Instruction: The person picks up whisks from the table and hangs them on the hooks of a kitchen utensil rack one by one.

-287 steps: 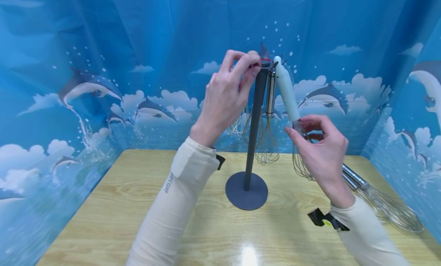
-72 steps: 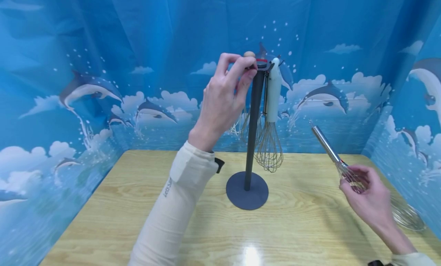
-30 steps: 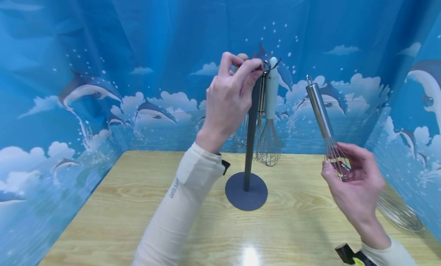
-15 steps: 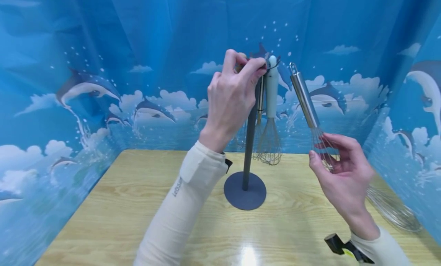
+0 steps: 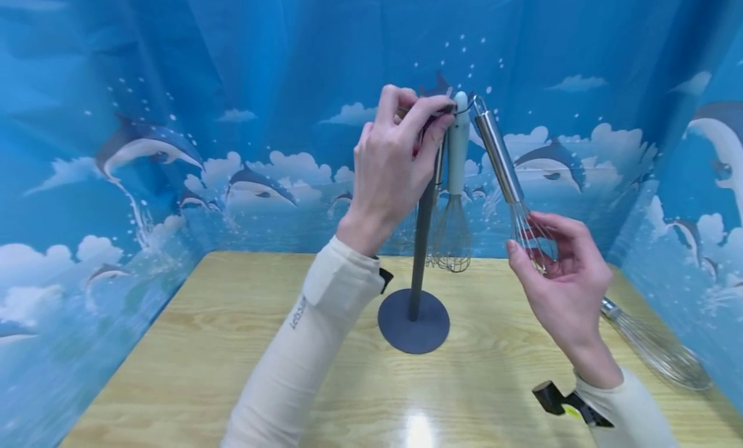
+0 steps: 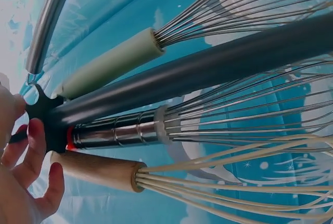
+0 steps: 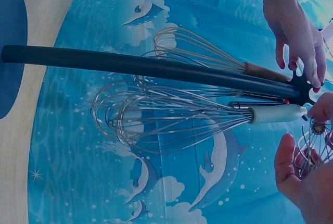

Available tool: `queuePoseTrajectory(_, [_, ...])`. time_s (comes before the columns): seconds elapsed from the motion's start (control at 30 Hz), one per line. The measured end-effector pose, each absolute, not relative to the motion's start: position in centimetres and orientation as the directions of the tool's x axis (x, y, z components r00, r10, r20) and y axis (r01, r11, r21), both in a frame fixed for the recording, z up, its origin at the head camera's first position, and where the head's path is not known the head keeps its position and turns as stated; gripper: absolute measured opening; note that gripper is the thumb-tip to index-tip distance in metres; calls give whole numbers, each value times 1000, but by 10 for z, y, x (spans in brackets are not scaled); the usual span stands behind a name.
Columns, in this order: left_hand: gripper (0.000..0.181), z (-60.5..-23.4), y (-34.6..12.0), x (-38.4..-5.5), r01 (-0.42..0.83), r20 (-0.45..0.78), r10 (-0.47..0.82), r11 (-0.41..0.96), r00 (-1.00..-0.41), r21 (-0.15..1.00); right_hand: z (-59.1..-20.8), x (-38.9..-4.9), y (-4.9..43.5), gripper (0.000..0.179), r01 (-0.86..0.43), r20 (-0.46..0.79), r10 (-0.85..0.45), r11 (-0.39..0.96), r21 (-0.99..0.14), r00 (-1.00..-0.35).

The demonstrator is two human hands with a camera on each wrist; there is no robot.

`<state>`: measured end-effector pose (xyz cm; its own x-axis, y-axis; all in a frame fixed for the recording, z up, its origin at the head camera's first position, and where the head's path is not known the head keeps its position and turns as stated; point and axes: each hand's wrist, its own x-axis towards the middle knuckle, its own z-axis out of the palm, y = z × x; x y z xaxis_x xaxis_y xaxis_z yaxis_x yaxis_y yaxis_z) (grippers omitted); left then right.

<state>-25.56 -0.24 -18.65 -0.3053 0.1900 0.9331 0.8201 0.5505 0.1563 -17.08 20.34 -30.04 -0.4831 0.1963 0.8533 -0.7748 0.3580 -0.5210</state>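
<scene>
My left hand (image 5: 395, 158) pinches the hooked top (image 6: 47, 112) of a dark metal stand (image 5: 425, 242). In my right hand (image 5: 560, 274), a steel-handled whisk (image 5: 499, 156) is gripped by its wires, handle up and leaning left. Its hanging loop (image 6: 32, 79) meets the tip of a hook in the left wrist view; whether it is over the hook I cannot tell. Beside it hangs a whisk with a pale mint handle (image 5: 458, 155). A whisk with a steel handle and red end (image 6: 125, 128) and a wooden-handled whisk (image 6: 104, 170) hang there too.
Another steel whisk (image 5: 662, 348) lies on the wooden table (image 5: 232, 345) at the right, partly behind my right forearm. The stand's round base (image 5: 413, 335) sits mid-table. A blue dolphin-print curtain (image 5: 278, 80) encloses the back and sides.
My right hand let go of the hung mint-handled whisk, took a steel whisk at the right and brought it up and left to the hooks. The stand's top has turned slightly under my left hand.
</scene>
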Motion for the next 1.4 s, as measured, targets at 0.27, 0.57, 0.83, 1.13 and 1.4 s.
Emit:
queuePoseTrajectory(0.27, [28,-188,-12,-260,891,933,172,391,-317,231,-301,-173,201,47,-774,845,176,342,-533,-505])
queuePoseTrajectory(0.57, [30,-190,-19,-266,929,950,125,281,-285,242,-308,-178,192,51,-751,814,133,325,-575,-566])
queuePoseTrajectory(0.83, [26,-189,-21,-269,926,942,108,248,-318,284,-316,-182,177,57,-727,768,55,284,-625,-638])
queuePoseTrajectory(1.13, [25,-191,-25,-271,918,943,110,288,-314,272,-324,-186,177,60,-659,713,47,346,-668,-699])
queuePoseTrajectory(1.4, [25,-193,-27,-272,907,936,96,298,-337,296,-330,-184,182,57,-639,697,22,377,-670,-717])
